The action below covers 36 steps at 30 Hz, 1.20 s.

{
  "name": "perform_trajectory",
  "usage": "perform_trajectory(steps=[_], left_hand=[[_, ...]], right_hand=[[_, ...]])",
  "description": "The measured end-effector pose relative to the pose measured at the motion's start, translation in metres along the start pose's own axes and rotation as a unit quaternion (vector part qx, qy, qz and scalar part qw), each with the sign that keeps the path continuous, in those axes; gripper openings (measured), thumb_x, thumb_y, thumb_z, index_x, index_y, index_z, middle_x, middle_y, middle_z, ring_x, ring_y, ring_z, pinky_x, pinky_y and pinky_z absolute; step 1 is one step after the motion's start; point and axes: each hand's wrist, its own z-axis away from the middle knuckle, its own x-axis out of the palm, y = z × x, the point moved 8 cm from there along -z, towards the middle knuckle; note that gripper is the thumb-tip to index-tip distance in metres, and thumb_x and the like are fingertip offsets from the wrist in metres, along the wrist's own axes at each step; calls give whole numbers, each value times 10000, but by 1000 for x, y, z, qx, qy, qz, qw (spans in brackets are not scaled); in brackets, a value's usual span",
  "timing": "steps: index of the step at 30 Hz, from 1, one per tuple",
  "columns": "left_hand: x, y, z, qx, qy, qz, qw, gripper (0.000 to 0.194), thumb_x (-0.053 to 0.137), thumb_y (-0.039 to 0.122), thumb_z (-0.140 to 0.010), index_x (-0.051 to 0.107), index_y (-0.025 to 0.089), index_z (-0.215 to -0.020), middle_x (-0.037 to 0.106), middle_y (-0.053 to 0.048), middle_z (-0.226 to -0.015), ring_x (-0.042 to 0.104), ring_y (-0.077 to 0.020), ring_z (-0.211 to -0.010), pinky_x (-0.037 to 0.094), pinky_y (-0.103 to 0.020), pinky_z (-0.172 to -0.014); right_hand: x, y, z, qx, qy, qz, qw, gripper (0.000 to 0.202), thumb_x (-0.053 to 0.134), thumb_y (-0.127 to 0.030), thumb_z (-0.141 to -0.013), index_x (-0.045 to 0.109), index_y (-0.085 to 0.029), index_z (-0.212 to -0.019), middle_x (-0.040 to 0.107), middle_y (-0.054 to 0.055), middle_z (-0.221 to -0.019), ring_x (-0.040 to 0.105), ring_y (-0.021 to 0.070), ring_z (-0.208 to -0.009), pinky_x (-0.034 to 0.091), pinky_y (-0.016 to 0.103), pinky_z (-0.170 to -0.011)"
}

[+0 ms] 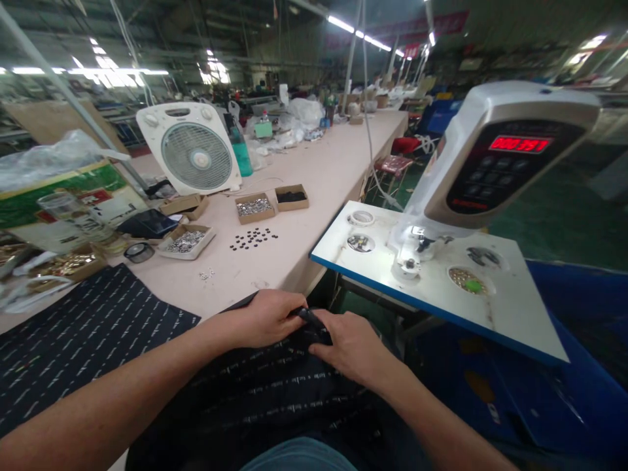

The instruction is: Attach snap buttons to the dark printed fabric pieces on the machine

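Observation:
Dark fabric with rows of small white print (294, 386) lies over the lap, and its gathered upper edge is between my two hands. My left hand (272, 318) is closed on that edge, thumb and fingers pinched together. Close beside it on the right, my right hand (350, 347) grips the same bunched edge, fingers curled round it. To the right of my hands stands a machine (510, 157) with a lit red display, its lower head over a white board with a blue edge (363, 261). More of the printed fabric (98, 340) lies on the table at the left.
On the table (324, 163) stand a white fan (196, 150), a teal bottle (241, 154), a box of metal pieces (254, 207), a box of dark pieces (291, 197) and a tray of metal pieces (186, 242). Several small black discs (252, 239) lie loose. Blue material hangs below the board.

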Motion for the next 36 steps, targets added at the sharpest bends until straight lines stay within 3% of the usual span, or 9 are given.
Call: perform_trajectory(steps=[3, 5, 7, 9, 18, 25, 30, 33, 36], left_hand=[[20, -7, 13, -21, -64, -33, 997, 416, 757, 538, -747, 680, 218, -1001, 734, -58, -935, 672, -264, -849, 437, -299, -682], [35, -12, 19, -19, -94, -69, 993, 386, 811, 452, -693, 698, 219, -980, 738, -67, -945, 684, -287, -862, 455, -311, -691], [42, -15, 22, -8, -94, -110, 989, 147, 704, 269, -772, 708, 199, -902, 730, -83, -930, 688, -280, -856, 466, -319, -703], [42, -17, 22, 0, -84, -118, 989, 155, 576, 129, -789, 708, 183, -849, 726, -95, -923, 686, -267, -868, 470, -321, -725], [46, -22, 25, -1, -137, 225, 965, 149, 482, 171, -821, 631, 167, -809, 630, 5, -769, 534, -149, -701, 398, -241, -639], [61, -26, 29, -51, -117, 342, 931, 198, 637, 335, -803, 623, 157, -890, 511, 37, -725, 444, -128, -666, 345, -231, -600], [65, -28, 26, -45, -129, 400, 906, 211, 670, 336, -785, 645, 163, -904, 575, 33, -759, 492, -136, -706, 385, -240, -666], [56, -29, 25, -56, -118, 338, 932, 170, 648, 295, -773, 633, 172, -889, 620, 19, -806, 555, -162, -759, 425, -258, -703], [32, -23, 28, -58, -44, 122, 990, 251, 697, 255, -722, 639, 188, -957, 673, -31, -951, 612, -237, -900, 464, -325, -800]], right_hand=[[21, 10, 0, 9, -37, -62, 997, 108, 601, -169, -834, 675, -202, -762, 693, 8, -762, 623, 167, -708, 369, 259, -637], [25, 10, 3, 3, -22, -94, 995, 136, 568, -118, -818, 635, -190, -725, 656, 1, -753, 590, 145, -696, 345, 247, -630], [27, 6, 4, -3, -26, -126, 992, 135, 545, -100, -823, 629, -187, -763, 650, 2, -779, 578, 142, -714, 349, 241, -646], [29, 1, 4, 2, -46, -162, 986, 145, 523, -96, -840, 631, -190, -820, 657, 3, -797, 581, 147, -731, 363, 238, -662], [20, -3, 2, 31, -81, -177, 980, 15, 635, -209, -821, 627, -198, -826, 636, -27, -753, 567, 147, -702, 342, 233, -618], [12, 12, 2, 48, -48, -193, 979, 108, 641, -213, -852, 627, -179, -751, 610, -29, -725, 545, 132, -683, 346, 235, -631], [11, 10, 2, 67, -49, -265, 961, 71, 596, -160, -842, 663, -179, -830, 643, -25, -782, 585, 143, -741, 392, 224, -656], [11, 7, 2, 62, -52, -254, 964, 84, 588, -184, -869, 670, -179, -850, 656, -18, -801, 595, 150, -759, 399, 229, -666], [13, 4, 2, 55, -46, -237, 969, 86, 584, -194, -885, 662, -186, -849, 671, -11, -815, 604, 159, -772, 404, 237, -678]])
